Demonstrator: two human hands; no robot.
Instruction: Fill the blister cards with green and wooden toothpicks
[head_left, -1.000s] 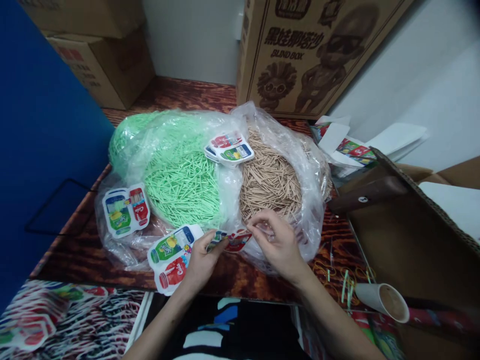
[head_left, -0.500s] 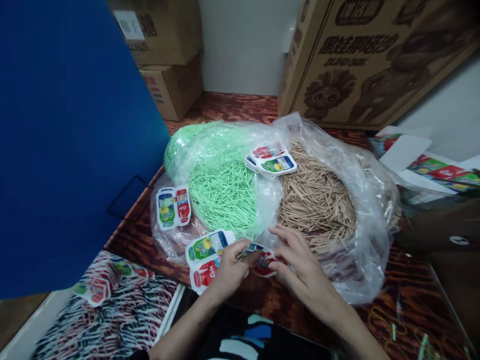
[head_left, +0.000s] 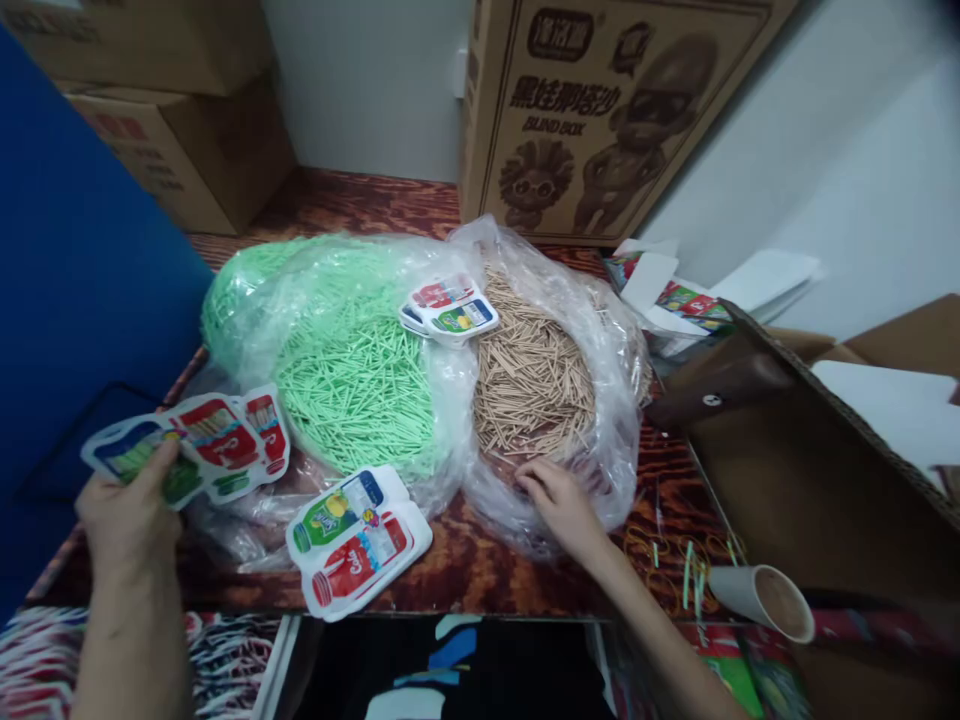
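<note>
My left hand [head_left: 135, 515] grips a bottle-shaped card pack [head_left: 139, 450] with green and red prints, thumb on top. It is held against or just over other such card packs [head_left: 266, 430] at the left; whether they touch is unclear. My right hand [head_left: 559, 505] is at the near edge of the brown sticks [head_left: 532, 385] in their plastic bag [head_left: 615, 480]. Its fingers are pinched together, and what they hold, if anything, cannot be made out. Between my hands lies a stack of Cola and green-bottle card packs [head_left: 356, 545].
Green sticks [head_left: 352, 390] fill another plastic bag. More card packs [head_left: 450, 308] rest between the bags. Cardboard boxes [head_left: 585, 130] stand behind. A paper cup [head_left: 765, 600] lies tipped near rubber bands [head_left: 652, 575] at the right. A blue panel [head_left: 67, 260] borders the left.
My left hand has carried a card pack from the middle to the left. My right hand has left that pack and reached the brown sticks. The view has swung right.
</note>
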